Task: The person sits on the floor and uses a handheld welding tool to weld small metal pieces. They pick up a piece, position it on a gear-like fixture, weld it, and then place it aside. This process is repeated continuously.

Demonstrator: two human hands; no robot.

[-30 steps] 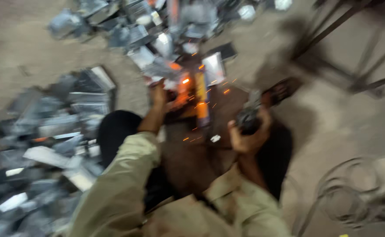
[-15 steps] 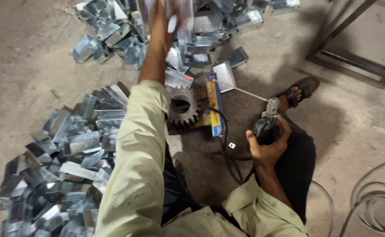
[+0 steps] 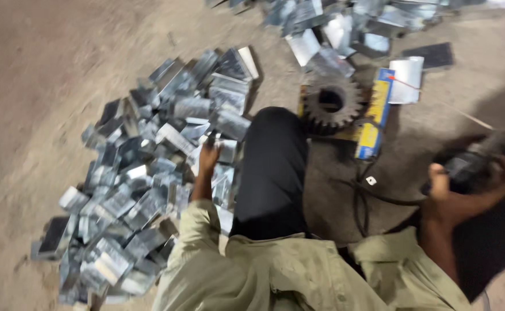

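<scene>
My left hand (image 3: pixel 208 154) reaches into the pile of metal pieces (image 3: pixel 143 173), grip too blurred to tell; my right hand (image 3: pixel 459 193) clutches the grinder (image 3: pixel 465 167). Next, I judge, comes picking one piece cleanly.

Single head-worn view, steeply downward, close over lap and floor (image 3: pixel 45 86)

Shiny silver metal pieces (image 3: pixel 149 173), a dark grey gear (image 3: pixel 331 103), a yellow-and-blue board (image 3: pixel 373 115), olive sleeves (image 3: pixel 206 270).

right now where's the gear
In the head view the gear lies on the floor, upper centre, on a yellow block, just beyond the person's dark knee.
</scene>
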